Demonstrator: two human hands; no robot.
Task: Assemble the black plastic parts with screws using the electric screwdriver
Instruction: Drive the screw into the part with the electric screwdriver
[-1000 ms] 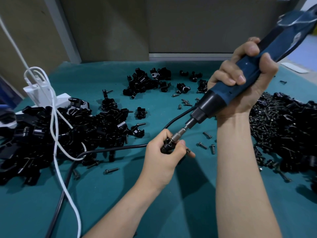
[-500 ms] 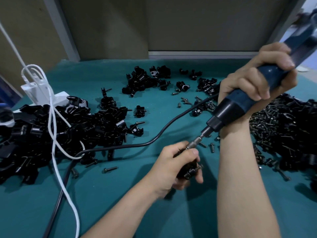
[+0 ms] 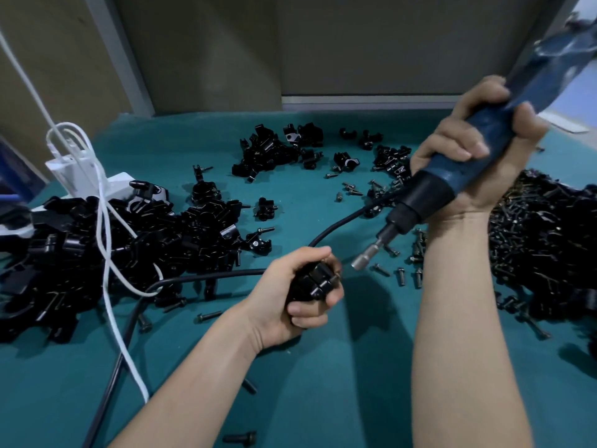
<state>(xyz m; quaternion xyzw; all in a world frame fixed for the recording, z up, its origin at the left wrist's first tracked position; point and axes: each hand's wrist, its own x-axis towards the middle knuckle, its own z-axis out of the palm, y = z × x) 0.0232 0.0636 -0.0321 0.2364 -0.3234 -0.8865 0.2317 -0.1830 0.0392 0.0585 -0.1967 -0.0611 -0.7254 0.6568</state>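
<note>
My left hand (image 3: 290, 292) grips a black plastic part (image 3: 311, 282); my right hand (image 3: 478, 163) clutches the electric screwdriver (image 3: 452, 182), bit just beside it.

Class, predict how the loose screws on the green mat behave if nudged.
The loose screws would probably roll in a curve, since each has a round shank and a wider head. The green mat looks cloth-like, so they likely stop quickly. Being small, they seem light.

Electric screwdriver (image 3: 449, 182), rear blurred, past the top edge; black part (image 3: 315, 281) half-buried in left grip (image 3: 284, 295).
</note>
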